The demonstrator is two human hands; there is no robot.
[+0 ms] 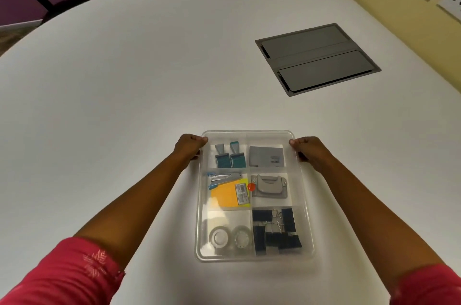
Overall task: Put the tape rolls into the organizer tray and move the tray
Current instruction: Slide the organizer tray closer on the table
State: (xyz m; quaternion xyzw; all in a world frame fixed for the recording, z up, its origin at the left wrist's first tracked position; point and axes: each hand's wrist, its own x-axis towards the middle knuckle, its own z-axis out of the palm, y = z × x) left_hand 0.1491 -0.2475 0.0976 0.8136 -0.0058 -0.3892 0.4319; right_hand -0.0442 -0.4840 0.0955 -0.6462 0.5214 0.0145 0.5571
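Both arms extended toward frame centre. Left hand [190, 148] and right hand [307, 149] level, fingers curled closed around something between them, pink sleeves at bottom corners.

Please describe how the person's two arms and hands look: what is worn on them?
Both hands, the left hand and the right hand, are bare: no gloves, and no rings or watch can be seen. The forearms are uncovered. Pink-red sleeves cover the upper arms; the left sleeve carries a small white leaf-like pattern.

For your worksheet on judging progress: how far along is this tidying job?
Done: both tape rolls lie in the near-left compartment of the organizer tray. In hand: the left hand and right hand grip its far corners. Left: shifting the tray across the table.
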